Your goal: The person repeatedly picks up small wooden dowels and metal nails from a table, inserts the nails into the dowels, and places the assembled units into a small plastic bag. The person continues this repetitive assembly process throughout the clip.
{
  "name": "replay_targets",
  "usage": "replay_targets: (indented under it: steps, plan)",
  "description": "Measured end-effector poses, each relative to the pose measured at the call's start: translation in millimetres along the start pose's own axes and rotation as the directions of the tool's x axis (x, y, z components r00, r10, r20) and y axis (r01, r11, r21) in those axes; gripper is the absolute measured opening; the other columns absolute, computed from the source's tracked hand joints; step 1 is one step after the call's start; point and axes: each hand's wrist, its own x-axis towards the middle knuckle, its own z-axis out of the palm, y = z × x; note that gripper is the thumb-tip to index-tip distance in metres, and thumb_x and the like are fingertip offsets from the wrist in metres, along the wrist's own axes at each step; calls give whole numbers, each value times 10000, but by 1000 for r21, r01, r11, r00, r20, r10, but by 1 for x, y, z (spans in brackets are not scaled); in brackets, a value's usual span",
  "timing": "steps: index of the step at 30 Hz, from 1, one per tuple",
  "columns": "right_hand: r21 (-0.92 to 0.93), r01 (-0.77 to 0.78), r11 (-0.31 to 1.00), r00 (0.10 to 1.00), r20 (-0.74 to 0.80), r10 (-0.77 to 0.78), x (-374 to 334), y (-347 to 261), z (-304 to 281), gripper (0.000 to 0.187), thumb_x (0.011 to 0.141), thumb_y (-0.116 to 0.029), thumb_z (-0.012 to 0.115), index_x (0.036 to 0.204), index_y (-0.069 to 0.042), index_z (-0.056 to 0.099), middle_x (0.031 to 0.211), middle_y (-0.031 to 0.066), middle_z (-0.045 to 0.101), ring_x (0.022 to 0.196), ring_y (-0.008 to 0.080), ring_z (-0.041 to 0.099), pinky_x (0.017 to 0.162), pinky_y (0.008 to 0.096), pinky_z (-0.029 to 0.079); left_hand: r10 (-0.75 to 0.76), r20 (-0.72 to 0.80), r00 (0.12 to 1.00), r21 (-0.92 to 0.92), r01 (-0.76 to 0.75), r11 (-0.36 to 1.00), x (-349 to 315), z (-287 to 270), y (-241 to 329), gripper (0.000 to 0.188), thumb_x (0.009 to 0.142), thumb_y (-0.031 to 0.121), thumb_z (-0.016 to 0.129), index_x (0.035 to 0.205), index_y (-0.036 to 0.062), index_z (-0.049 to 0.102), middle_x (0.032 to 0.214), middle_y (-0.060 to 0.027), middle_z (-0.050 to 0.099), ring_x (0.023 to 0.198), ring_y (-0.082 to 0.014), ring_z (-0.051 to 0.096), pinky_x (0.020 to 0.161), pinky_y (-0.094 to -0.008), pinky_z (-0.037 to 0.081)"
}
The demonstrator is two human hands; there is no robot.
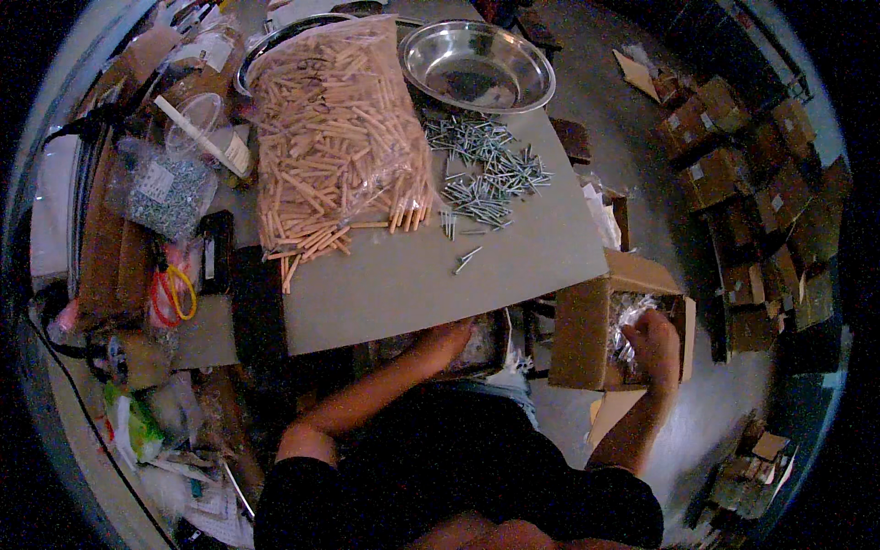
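My right hand [655,341] is down in the opening of a cardboard box [581,323], fingers curled against a shiny clear plastic packet [631,316]. What the packet holds is too blurred to make out. At the table's near edge, my left hand [447,346] reaches in over an open container [495,344] below the tabletop. Its fingers are hidden or blurred there. On the grey table [412,284] lies a big clear bag of wooden dowels [339,137], several of them spilling out in front. To its right spreads a heap of metal screws [500,179].
A steel bowl [477,69] stands at the table's far edge. On the left are a bag of small metal parts [170,192], a dark phone-like object [216,252], and red and yellow loops [174,293]. Stacked cartons [715,174] line the floor at right.
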Motion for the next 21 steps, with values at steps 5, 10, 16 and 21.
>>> replay_targets:
  steps: [5,10,16,21]
  plan:
    - [206,63,976,992,98,-84,14,-68,6,230,736,-123,695,897,-17,570,778,156,592,696,316,573,632,382,464,-14,-19,1000,-85,13,996,21,29,-22,400,915,264,511,1246,39,487,1181,-174,563,1073,-313,539,945,-415,411]
    - [206,192,960,970,110,-217,26,-95,14,257,736,-123,693,947,-25,585,823,158,600,747,310,587,677,373,480,-21,-5,1000,-199,20,980,17,28,-30,388,908,268,534,1219,38,506,1121,-165,593,1006,-285,572,902,-396,432]
    - [342,391,854,877,142,-459,30,-121,35,247,729,-121,705,930,-27,596,848,148,605,778,321,592,694,384,484,-73,-1,997,-485,63,872,-22,34,-52,373,899,273,560,1186,36,529,1049,-156,628,926,-252,611,850,-372,458]
    - [340,535,773,758,210,-617,34,-167,39,187,764,-108,679,924,-46,604,860,147,605,794,337,586,704,393,489,-283,9,959,-577,236,782,-51,-13,-29,346,891,270,580,1148,38,561,997,-144,650,878,-231,633,813,-358,477]
